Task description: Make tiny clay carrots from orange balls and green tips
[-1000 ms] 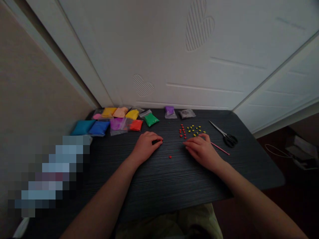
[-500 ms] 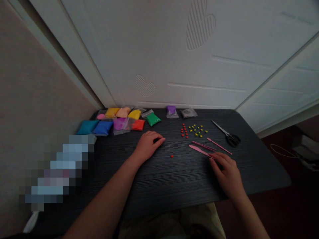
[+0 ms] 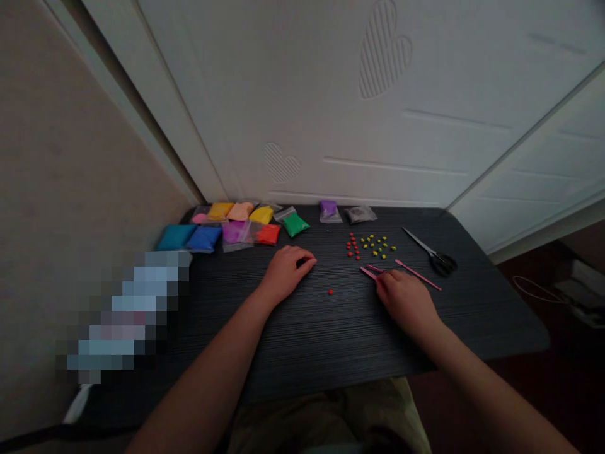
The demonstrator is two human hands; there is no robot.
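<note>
My left hand rests on the dark table, loosely curled, with the thumb and forefinger tips close together and nothing visible between them. A single small red clay ball lies to its right. My right hand is closed on a pink modelling knife, whose blade points left from under the fingers. Beside it a second thin pink tool is partly covered by the hand. Another pink stick tool lies just beyond the knuckles. Several red balls and several yellow-green pieces sit behind the tools.
Black-handled scissors lie at the right. Bags of coloured clay, including a green bag, a red one and a blue one, line the back left. A purple bag and a grey bag stand against the white panel.
My right hand has slid left and forward along the pink knife, from its handle end closer to the blade, and now covers part of the second pink tool. My left hand stays in place.
</note>
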